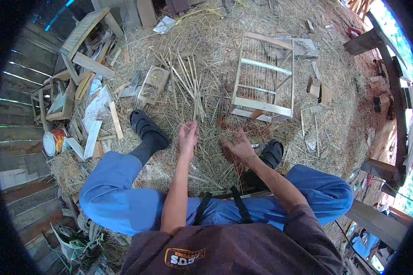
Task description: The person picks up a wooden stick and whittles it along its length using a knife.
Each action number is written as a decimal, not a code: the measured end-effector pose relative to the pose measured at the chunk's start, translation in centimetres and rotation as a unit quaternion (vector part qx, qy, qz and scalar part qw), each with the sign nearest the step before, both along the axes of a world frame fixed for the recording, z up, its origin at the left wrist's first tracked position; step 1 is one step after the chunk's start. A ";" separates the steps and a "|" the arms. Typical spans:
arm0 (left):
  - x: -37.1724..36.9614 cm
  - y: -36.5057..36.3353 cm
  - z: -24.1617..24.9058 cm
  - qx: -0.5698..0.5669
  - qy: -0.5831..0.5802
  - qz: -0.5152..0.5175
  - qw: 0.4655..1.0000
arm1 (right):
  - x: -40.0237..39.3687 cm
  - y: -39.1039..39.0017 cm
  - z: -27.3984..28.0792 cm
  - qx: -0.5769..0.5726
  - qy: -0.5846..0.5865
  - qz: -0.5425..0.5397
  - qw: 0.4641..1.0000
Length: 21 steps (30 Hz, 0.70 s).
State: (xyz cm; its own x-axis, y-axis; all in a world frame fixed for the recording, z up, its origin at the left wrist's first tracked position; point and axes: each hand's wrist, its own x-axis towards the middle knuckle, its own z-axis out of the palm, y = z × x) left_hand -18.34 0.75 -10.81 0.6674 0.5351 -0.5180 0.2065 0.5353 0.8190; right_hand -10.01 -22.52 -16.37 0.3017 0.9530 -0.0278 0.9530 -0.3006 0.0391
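left hand at the foot of a fan of thin sticks, right hand spread beside it

the thin sticks [195,85] lie on the straw-covered ground [348,133] in the upper middle of the frame, a little left of centre. they fan out towards the top and draw together lower down, and the left hand [188,134] is at that narrow end, near the centre of the frame. its fingers are bent and drawn close together; i cannot tell whether they are pinching one of the sticks or only resting against them.

the right hand [240,144] is just to the right of centre, low over the straw, with its fingers spread and pointing towards the top of the frame. a dark strip [221,103] lies lengthwise above it, between the sticks and a wooden cage [261,106]. the cage, a pale frame crossed by fine bars, fills the upper right of centre, near the right hand but apart from it.

left of the sticks, in the upper left of centre, is a small wooden frame [161,75]. more boards [93,65] are heaped in the upper left, and a tin [49,144] with a red and yellow label lies tipped at the left edge of the clutter. an open cardboard box [325,95] is right of the cage. dark sandals [144,124] show on both feet, one on each side of the two hands.
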 end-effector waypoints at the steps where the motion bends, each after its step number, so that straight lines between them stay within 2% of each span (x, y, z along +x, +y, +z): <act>1: -0.1 0.0 0.5 0.008 0.004 0.003 1.000 | 0.2 0.9 2.0 -0.021 0.014 -0.023 0.999; 2: -0.1 -0.1 1.0 0.023 0.009 0.004 1.000 | 0.2 1.7 3.5 -0.042 0.029 -0.045 0.998; 5: 0.7 -0.1 2.0 0.073 0.013 0.005 0.997 | 0.2 3.7 5.5 0.017 0.029 -0.065 0.997; 8: 1.1 0.2 0.8 0.134 -0.020 0.003 0.991 | 0.2 6.1 8.3 0.126 0.078 -0.074 0.986; 11: 0.7 1.0 3.3 0.044 -0.035 0.007 0.998 | 1.2 7.8 11.3 0.129 0.173 -0.072 0.974; 12: 0.9 1.0 2.9 0.071 -0.038 0.014 0.997 | 1.9 8.4 13.1 0.162 0.211 -0.087 0.960; 14: 1.2 1.2 5.4 0.118 -0.059 -0.023 0.991 | 3.5 9.7 17.3 0.226 0.285 -0.112 0.925; 18: 1.8 1.1 11.2 0.142 -0.087 -0.010 0.986 | 6.6 11.5 22.8 0.465 0.287 -0.154 0.823; 20: 2.4 0.3 14.3 0.146 -0.084 0.000 0.986 | 7.9 10.9 20.4 0.352 0.400 -0.235 0.813; 21: 3.0 0.3 15.2 0.152 -0.096 -0.020 0.983 | 8.6 11.4 21.5 0.299 0.449 -0.270 0.797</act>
